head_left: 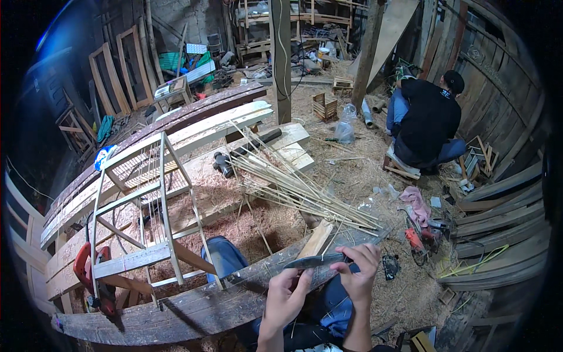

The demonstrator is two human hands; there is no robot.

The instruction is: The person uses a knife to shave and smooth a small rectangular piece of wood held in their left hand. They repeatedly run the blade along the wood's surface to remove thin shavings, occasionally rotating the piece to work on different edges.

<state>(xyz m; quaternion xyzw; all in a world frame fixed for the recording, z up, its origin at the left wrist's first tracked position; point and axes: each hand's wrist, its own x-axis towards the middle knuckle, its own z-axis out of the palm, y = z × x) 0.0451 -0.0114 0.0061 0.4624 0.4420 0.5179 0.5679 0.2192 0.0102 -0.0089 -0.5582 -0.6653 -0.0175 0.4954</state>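
My right hand (355, 273) is closed on the handle of a dark knife, whose blade (308, 261) points left across the lower middle. My left hand (284, 296) is curled under the blade's left part, thumb raised against it; what else its fingers hold is too small to make out. Just beyond the knife a short pale board (316, 237) lies on the weathered plank (205, 314) in front of me. Several long thin wooden strips (299, 193) fan out beyond it. A slatted wooden frame (132, 261) stands to the left.
A red power tool (85, 270) sits at left. A hammer-like tool (223, 164) lies on the boards. A co-worker in black (425, 123) crouches at right, facing away. Posts (281, 70) rise behind. A pink cloth (415, 205) and red tool (416, 240) lie on the shavings.
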